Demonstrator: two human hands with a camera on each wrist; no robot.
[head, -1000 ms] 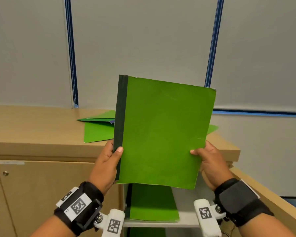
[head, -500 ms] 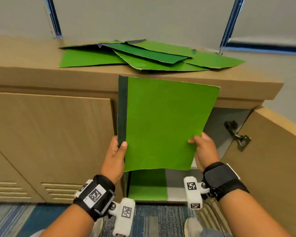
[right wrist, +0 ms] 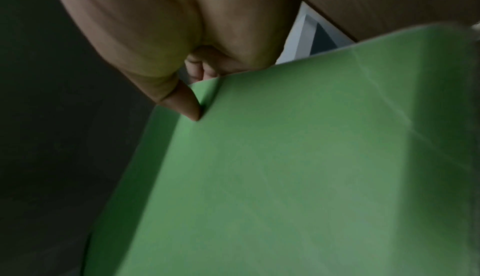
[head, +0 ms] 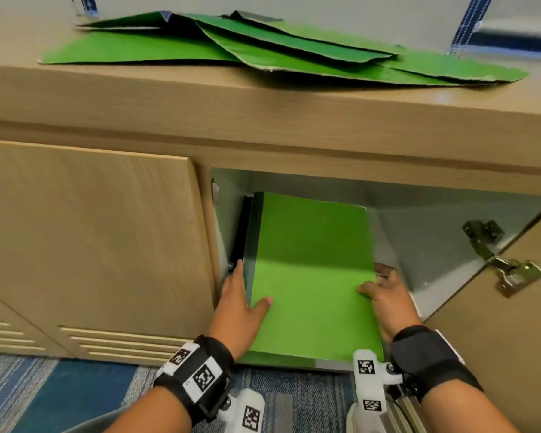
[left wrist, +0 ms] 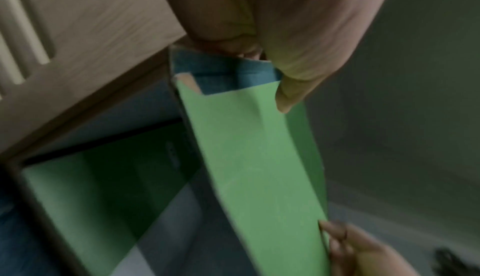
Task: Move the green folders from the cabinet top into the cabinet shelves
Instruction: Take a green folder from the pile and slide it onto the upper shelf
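A green folder point(head: 313, 270) with a dark spine lies tilted in the open cabinet compartment point(head: 419, 232), its far end inside. My left hand point(head: 241, 301) grips its spine edge, thumb on the cover. On the other side my right hand point(head: 384, 295) pinches the right edge, thumb on top. The left wrist view shows the same folder point(left wrist: 249, 157) under my thumb, and another green folder point(left wrist: 85, 188) lying on the shelf below it. The right wrist view shows the cover point(right wrist: 285, 167) with my thumb pressed on it. Several more green folders point(head: 263, 48) lie spread on the cabinet top point(head: 200, 95).
A shut wooden door point(head: 91, 239) stands left of the opening. The open door point(head: 497, 354) with its metal hinge point(head: 506, 267) stands at the right. Blue patterned carpet point(head: 75, 392) lies below.
Both hands have lowered the folder from in front of the cabinet top and pushed it forward into the open compartment. My view has dropped with it.
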